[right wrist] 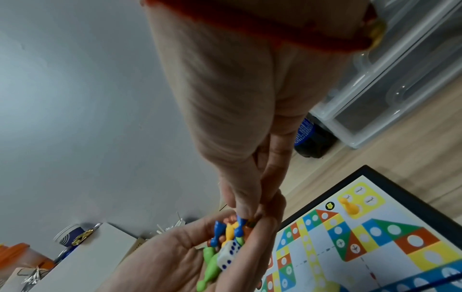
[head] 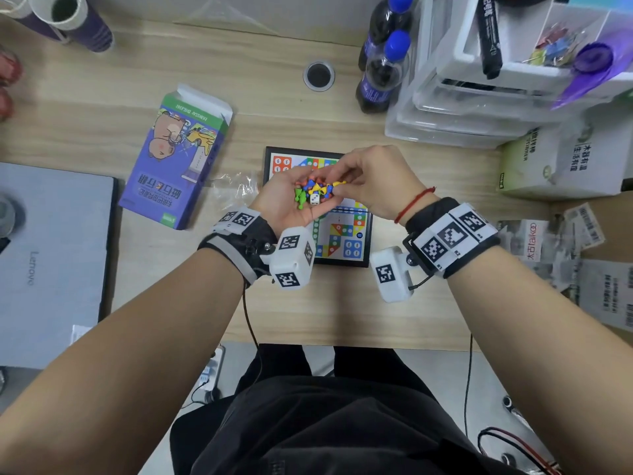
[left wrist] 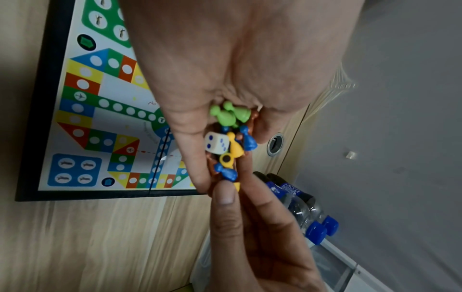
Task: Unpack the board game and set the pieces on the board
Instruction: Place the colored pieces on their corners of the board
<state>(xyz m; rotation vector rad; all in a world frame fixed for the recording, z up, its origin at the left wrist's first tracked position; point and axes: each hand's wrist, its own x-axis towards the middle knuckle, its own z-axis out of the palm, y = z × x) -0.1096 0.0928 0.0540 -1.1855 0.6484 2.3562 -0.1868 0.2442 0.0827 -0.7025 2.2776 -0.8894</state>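
Note:
The black-framed game board (head: 342,250) lies flat on the wooden desk. My left hand (head: 274,205) is cupped palm up above it and holds a pile of green, blue, yellow and brown pawns (head: 313,190) and a white die (head: 315,199). In the left wrist view the die (left wrist: 216,145) sits among the pawns. My right hand (head: 376,180) reaches into the pile from the right and pinches a yellow pawn (head: 338,183) between thumb and fingertips. One yellow pawn (right wrist: 350,207) stands on the board's yellow corner square.
The purple game box (head: 174,166) lies open to the left of the board, with a crumpled clear bag (head: 233,186) beside it. A grey laptop (head: 51,262) lies far left. Two dark bottles (head: 380,77), clear plastic drawers (head: 462,108) and a white carton (head: 565,159) crowd the back right.

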